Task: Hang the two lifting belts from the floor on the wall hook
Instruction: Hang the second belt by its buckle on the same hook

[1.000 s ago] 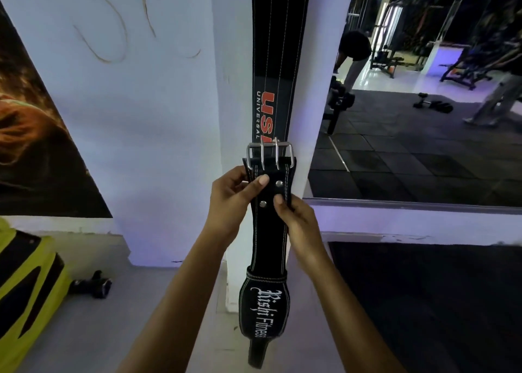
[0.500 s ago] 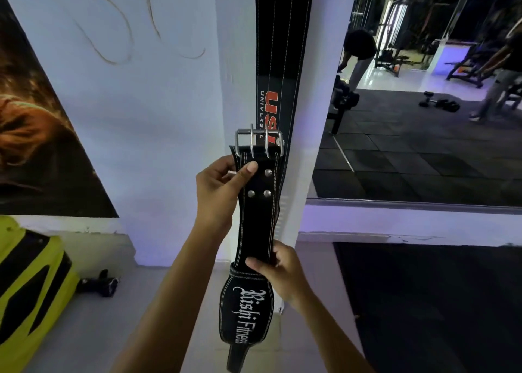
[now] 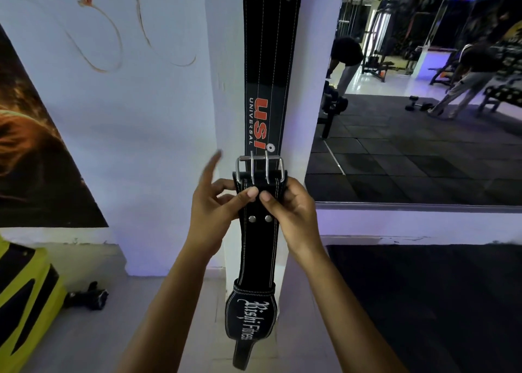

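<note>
Surroundings: a white pillar (image 3: 220,61) is standing dead ahead, its front face carrying a hanging belt (image 3: 269,61); the hook itself is lying above the frame, unseen. A mirror (image 3: 418,104) is filling the wall to the right, showing dark floor tiles, machines, a dumbbell (image 3: 415,106) and two people. A dark mat (image 3: 437,302) is lying on the floor below the mirror. To the left, a poster (image 3: 31,146) in orange and black is covering the wall; below it, yellow-and-black equipment (image 3: 22,302) is sitting by a small dark object (image 3: 90,296) on the pale floor.

Belts: the hanging belt is black, flat, white-stitched, riveted near the top, with red "USI" lettering. A second belt (image 3: 255,259) is being held just in front of it, overlapping its lower end. It is black with white stitching, two rivets showing, and a steel two-prong buckle (image 3: 260,166) at its top. Its lower end is widening into a padded oval with white script, then tapering to a short tongue.

Hands: the left hand (image 3: 214,211) is pinching the second belt just below the buckle, thumb in front, forefinger pointing free. The right hand (image 3: 293,214) is gripping the opposite edge, thumbs nearly meeting.
</note>
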